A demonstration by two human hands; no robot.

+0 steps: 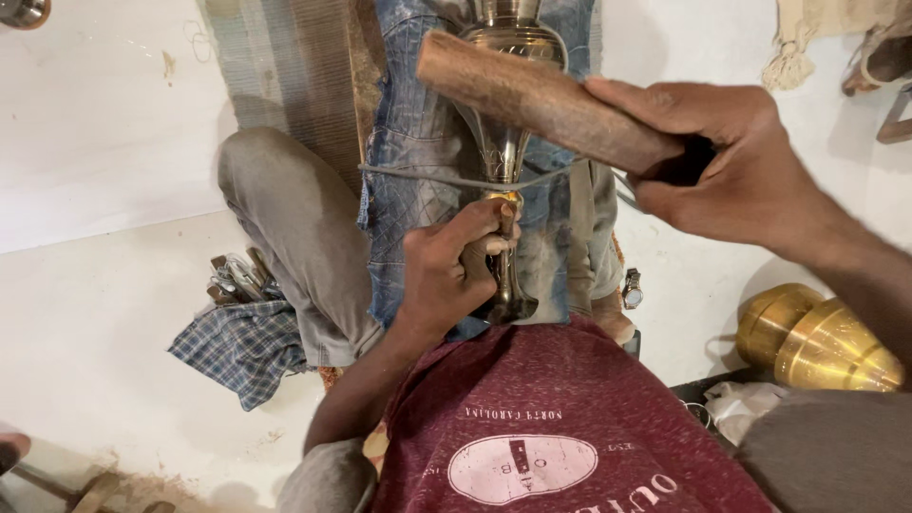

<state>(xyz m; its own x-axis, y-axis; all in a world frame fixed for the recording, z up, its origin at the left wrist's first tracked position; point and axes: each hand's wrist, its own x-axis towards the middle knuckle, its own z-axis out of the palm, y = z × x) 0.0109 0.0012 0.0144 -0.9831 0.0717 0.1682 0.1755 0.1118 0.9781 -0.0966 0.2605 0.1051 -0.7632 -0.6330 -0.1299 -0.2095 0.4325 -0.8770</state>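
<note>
**Raised mallet over a hand-held punch: watch the thumb**

White floor, worn and dusty, with you seated on it and a denim pad laid over your legs. Your left hand is clenched around a small chisel-like tool, its tip set on the narrow neck of the brass vase lying along the pad. A cord crosses the vase and seems to pin it down. Your right hand grips a wooden mallet, raised above the vase body.

Risks, as judged:
- A glancing blow could land on your left thumb; it sits close beside the tool head.
- The tip may skid on the rounded metal and scar the pattern.
- If the cord slackens, the vase could roll mid-strike.

Further out: spare tools on a checked cloth by your left knee, brass cones to your right.
</note>
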